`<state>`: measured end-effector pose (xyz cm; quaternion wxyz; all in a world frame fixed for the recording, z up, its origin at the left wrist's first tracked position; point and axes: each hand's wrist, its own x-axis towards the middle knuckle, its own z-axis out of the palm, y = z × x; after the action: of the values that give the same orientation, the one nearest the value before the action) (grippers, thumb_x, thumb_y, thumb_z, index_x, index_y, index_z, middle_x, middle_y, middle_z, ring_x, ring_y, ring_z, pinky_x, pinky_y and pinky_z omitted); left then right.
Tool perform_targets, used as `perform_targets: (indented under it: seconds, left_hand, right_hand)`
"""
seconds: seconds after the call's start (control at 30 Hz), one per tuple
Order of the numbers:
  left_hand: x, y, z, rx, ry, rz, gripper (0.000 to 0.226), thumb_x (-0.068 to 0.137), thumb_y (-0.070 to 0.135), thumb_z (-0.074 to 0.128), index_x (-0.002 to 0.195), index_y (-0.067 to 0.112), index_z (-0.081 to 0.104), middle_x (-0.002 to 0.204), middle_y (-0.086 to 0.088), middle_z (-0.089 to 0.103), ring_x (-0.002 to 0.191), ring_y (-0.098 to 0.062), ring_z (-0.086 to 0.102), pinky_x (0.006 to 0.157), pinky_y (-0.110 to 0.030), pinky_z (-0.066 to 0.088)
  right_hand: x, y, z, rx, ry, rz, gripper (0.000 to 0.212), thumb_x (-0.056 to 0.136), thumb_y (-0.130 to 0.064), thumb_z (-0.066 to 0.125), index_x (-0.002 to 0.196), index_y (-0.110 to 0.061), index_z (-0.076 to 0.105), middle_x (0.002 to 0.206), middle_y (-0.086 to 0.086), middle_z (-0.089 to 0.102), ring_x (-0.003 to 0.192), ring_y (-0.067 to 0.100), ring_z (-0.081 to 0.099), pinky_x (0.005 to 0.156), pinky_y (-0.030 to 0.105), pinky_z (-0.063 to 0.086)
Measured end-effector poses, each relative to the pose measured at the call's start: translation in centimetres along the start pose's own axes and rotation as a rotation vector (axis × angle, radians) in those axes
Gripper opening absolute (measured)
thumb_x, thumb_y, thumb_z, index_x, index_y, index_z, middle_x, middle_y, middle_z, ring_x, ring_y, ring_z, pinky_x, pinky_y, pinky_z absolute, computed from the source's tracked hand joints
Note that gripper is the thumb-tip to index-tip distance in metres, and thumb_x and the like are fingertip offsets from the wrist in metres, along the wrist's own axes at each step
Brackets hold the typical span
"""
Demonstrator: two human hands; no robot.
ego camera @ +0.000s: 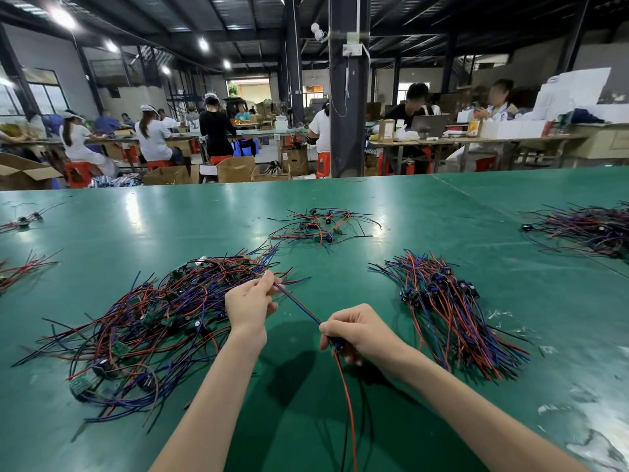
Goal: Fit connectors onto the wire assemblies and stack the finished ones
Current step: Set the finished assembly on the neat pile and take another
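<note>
L hand [250, 303] pinches the wire ends, R hand [360, 330] grips the blue connector [337, 344], wire assembly [299, 305] taut between them above the desk's [340, 206] near edge, so, imo, over-pulling could unseat wires or snag the loose pile [163, 311] at left.

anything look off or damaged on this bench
The green table top has whitish scraped-looking patches near its right front edge. One red wire lies alone at the far edge. The left pile is tangled, unlike the aligned stack on the right. The left hand and right hand hold one wire assembly.
</note>
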<state>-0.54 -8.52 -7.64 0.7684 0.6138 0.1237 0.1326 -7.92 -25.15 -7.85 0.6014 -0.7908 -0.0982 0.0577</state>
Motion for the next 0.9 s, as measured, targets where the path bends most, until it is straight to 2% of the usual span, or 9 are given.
perform_targets:
  seconds: [0.13,0.23,0.3,0.43,0.57,0.67,0.77,0.83,0.9]
  left_hand:
    - [-0.2,1.1,-0.3,-0.429,-0.156,-0.395,0.022,0.094,0.012,0.056,0.075,0.001,0.061,0.059,-0.002,0.060,0.029,-0.001,0.034,0.032,-0.008,0.031]
    - [-0.4,1.2,-0.6,-0.549,-0.227,-0.492,0.022,0.095,0.013,0.053,0.077,0.002,0.059,0.052,0.000,0.058,0.029,-0.001,0.037,0.031,-0.007,0.031]
    - [-0.5,1.2,-0.6,-0.448,-0.195,-0.415,0.022,0.094,0.013,0.056,0.077,0.001,0.062,0.053,-0.001,0.061,0.032,-0.001,0.038,0.033,-0.008,0.033]
    - [-0.5,0.7,-0.3,-0.043,-0.041,-0.038,0.026,0.090,0.018,0.064,0.066,0.011,0.070,0.061,0.000,0.069,0.037,-0.003,0.036,0.041,-0.016,0.042]
    - [-0.5,0.1,-0.2,0.185,0.025,0.214,0.027,0.090,0.024,0.063,0.066,0.016,0.073,0.064,-0.001,0.069,0.040,-0.008,0.038,0.048,-0.023,0.039]
    - [-0.6,0.3,0.0,0.023,-0.015,0.108,0.023,0.090,0.025,0.064,0.071,0.014,0.072,0.062,0.003,0.069,0.036,-0.005,0.036,0.047,-0.021,0.039]
    - [-1.3,0.4,0.4,-0.133,-0.112,-0.093,0.023,0.087,0.035,0.066,0.077,0.014,0.072,0.075,0.002,0.073,0.042,-0.002,0.043,0.045,-0.017,0.044]
    - [-1.8,0.1,0.7,-0.075,-0.208,-0.168,0.027,0.086,0.040,0.065,0.084,0.014,0.071,0.082,0.006,0.073,0.055,-0.002,0.051,0.048,-0.017,0.046]
    - [-2.4,-0.2,1.1,0.013,-0.350,-0.180,0.022,0.087,0.034,0.064,0.089,0.014,0.069,0.087,0.006,0.072,0.062,-0.003,0.053,0.052,-0.017,0.046]
  right_hand:
    - [0.1,0.0,-0.1,-0.016,0.013,0.014,0.032,0.086,-0.012,0.058,0.056,-0.016,0.068,0.048,-0.003,0.049,0.036,0.010,0.042,0.035,0.017,0.029]
    - [0.1,0.0,-0.2,-0.026,0.006,0.018,0.032,0.086,-0.011,0.058,0.056,-0.016,0.068,0.050,0.000,0.050,0.036,0.010,0.042,0.035,0.017,0.029]
    - [0.0,0.0,-0.2,-0.029,0.003,0.020,0.032,0.086,-0.011,0.057,0.056,-0.016,0.068,0.050,-0.001,0.049,0.036,0.010,0.042,0.035,0.017,0.029]
    - [-0.1,0.0,-0.3,-0.024,-0.004,0.024,0.032,0.085,-0.011,0.058,0.055,-0.016,0.067,0.047,-0.004,0.047,0.036,0.010,0.042,0.035,0.017,0.029]
    - [-0.1,-0.1,-0.3,-0.016,-0.034,0.016,0.032,0.086,-0.012,0.058,0.057,-0.016,0.069,0.047,-0.005,0.049,0.036,0.010,0.042,0.035,0.017,0.029]
    - [-0.1,0.1,-0.2,-0.012,-0.007,0.013,0.032,0.087,-0.013,0.058,0.058,-0.017,0.070,0.048,-0.006,0.050,0.035,0.008,0.043,0.034,0.016,0.030]
    - [0.1,0.2,-0.1,0.043,0.065,0.005,0.032,0.089,-0.015,0.059,0.059,-0.016,0.071,0.050,-0.001,0.051,0.035,0.008,0.043,0.034,0.016,0.029]
    - [0.2,0.3,-0.1,0.098,0.119,-0.003,0.031,0.089,-0.016,0.059,0.060,-0.015,0.071,0.048,-0.001,0.053,0.035,0.008,0.043,0.034,0.016,0.029]
    - [0.4,0.4,-0.1,0.150,0.163,-0.004,0.031,0.090,-0.015,0.059,0.061,-0.014,0.071,0.047,-0.001,0.056,0.034,0.009,0.044,0.034,0.016,0.028]
